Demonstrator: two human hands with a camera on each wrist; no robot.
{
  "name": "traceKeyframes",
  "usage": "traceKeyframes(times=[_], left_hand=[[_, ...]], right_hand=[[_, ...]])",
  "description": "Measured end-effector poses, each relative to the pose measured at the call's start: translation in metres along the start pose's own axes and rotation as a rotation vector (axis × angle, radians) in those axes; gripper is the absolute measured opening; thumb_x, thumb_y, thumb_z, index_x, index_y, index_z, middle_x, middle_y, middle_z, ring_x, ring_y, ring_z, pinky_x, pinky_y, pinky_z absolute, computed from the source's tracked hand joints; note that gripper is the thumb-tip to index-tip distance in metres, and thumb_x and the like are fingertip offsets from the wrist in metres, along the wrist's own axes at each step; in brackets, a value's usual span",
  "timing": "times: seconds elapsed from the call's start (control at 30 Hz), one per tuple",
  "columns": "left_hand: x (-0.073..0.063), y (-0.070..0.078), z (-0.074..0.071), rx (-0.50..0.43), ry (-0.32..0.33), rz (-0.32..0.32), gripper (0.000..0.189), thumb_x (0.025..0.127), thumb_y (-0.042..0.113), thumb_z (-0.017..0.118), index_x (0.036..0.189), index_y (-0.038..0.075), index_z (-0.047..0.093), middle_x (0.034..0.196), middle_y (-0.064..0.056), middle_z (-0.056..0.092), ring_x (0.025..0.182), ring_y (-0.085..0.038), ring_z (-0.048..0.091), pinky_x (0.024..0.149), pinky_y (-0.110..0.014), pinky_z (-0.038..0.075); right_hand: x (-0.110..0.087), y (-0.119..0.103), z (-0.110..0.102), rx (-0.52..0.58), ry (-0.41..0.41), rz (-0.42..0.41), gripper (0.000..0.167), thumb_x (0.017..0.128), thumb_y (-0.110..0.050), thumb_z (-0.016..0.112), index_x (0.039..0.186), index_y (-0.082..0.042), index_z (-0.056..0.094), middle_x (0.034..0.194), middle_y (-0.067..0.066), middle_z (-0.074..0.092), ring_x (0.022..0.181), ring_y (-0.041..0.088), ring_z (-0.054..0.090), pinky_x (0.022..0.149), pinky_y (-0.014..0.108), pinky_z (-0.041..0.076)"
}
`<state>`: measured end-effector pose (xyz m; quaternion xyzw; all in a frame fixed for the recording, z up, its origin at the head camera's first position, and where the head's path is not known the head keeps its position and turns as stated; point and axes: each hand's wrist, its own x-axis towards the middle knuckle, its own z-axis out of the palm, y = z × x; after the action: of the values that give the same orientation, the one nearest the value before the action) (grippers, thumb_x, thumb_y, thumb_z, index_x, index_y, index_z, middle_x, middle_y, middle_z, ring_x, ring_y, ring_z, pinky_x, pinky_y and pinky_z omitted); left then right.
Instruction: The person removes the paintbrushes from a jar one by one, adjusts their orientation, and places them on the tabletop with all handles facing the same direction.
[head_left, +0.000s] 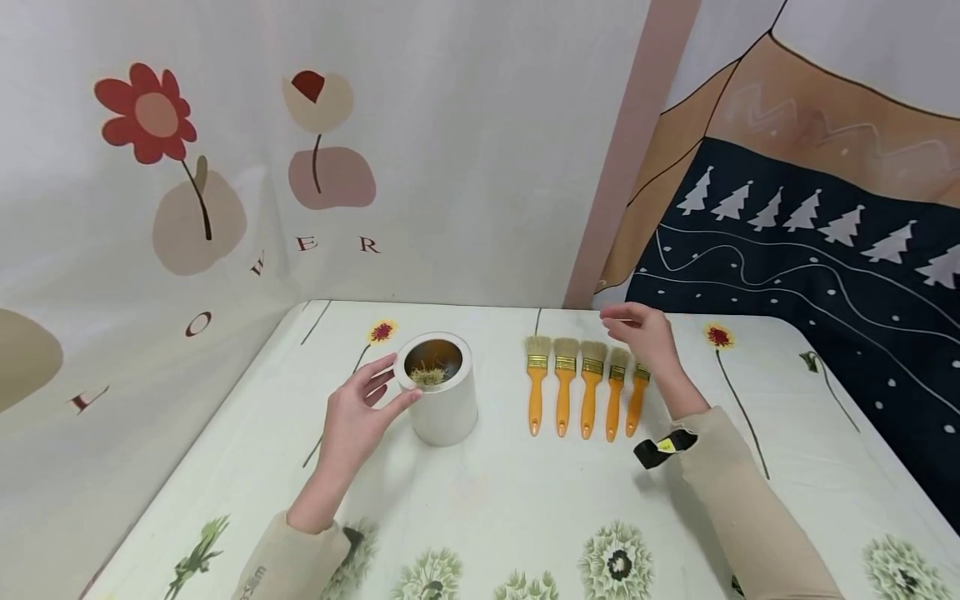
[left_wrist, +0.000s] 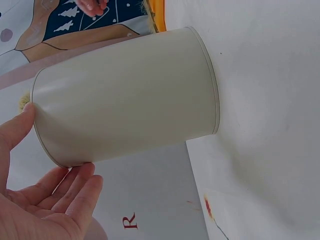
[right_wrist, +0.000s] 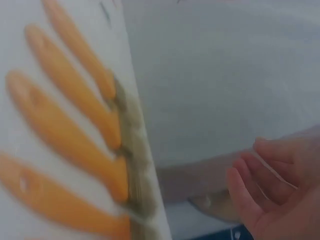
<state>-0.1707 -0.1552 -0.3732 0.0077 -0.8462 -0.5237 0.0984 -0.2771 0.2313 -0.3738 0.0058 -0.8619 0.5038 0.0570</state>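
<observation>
A white cylindrical canister (head_left: 445,417) stands upright on the table, with pale bristles (head_left: 428,376) visible inside its mouth. My left hand (head_left: 358,417) holds the canister at its upper left edge; in the left wrist view the thumb (left_wrist: 19,127) and the fingertips touch it near the rim. Several paintbrushes (head_left: 589,387) with orange handles lie in a row to its right, bristles pointing away from me. Above the far end of the rightmost brush (head_left: 637,404) is my right hand (head_left: 647,337), its fingers loosely bent around nothing. The right wrist view shows the hand (right_wrist: 272,187) apart from the brushes.
A white flower-printed cloth (head_left: 510,508) covers the table. A pale curtain (head_left: 465,150) with flower prints hangs behind it, and a dark tree-patterned fabric (head_left: 787,267) is at the right. A black strap (head_left: 665,447) sits at my right sleeve.
</observation>
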Motion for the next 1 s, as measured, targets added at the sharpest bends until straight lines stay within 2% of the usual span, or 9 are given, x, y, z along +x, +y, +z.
traceKeyframes(times=[0.2,0.57,0.87,1.0], left_hand=[[0.000,0.000,0.000,-0.006,-0.004,-0.001,0.062,0.083,0.022,0.083,0.138,0.008,0.058,0.144,-0.012,0.058,0.130,-0.028,0.059,0.110,-0.031,0.051],[0.000,0.000,0.000,-0.009,-0.005,0.002,0.062,0.083,0.021,0.083,0.138,0.007,0.058,0.144,-0.012,0.058,0.130,-0.029,0.059,0.110,-0.031,0.051],[0.000,0.000,0.000,-0.012,-0.005,0.003,0.062,0.083,0.021,0.083,0.138,0.007,0.058,0.144,-0.012,0.058,0.131,-0.029,0.059,0.110,-0.031,0.051],[0.000,-0.001,0.000,-0.021,-0.008,0.005,0.061,0.083,0.021,0.082,0.138,0.007,0.058,0.144,-0.012,0.058,0.131,-0.029,0.059,0.111,-0.031,0.050]], right_hand=[[-0.003,-0.025,0.025,0.063,-0.048,-0.073,0.028,0.101,-0.017,0.059,0.125,-0.003,0.066,0.128,0.017,0.066,0.112,0.030,0.066,0.093,0.019,0.060],[-0.020,-0.069,0.069,0.190,-0.153,-0.206,0.024,0.097,-0.014,0.066,0.118,-0.003,0.070,0.120,0.016,0.069,0.106,0.026,0.066,0.085,0.010,0.057],[-0.040,-0.093,0.098,0.204,-0.234,-0.276,0.021,0.095,-0.014,0.069,0.114,-0.005,0.072,0.117,0.012,0.072,0.104,0.025,0.068,0.092,0.029,0.060],[-0.049,-0.102,0.109,0.232,-0.280,-0.313,0.022,0.094,-0.012,0.069,0.114,-0.005,0.072,0.116,0.013,0.072,0.104,0.025,0.069,0.092,0.031,0.062]])
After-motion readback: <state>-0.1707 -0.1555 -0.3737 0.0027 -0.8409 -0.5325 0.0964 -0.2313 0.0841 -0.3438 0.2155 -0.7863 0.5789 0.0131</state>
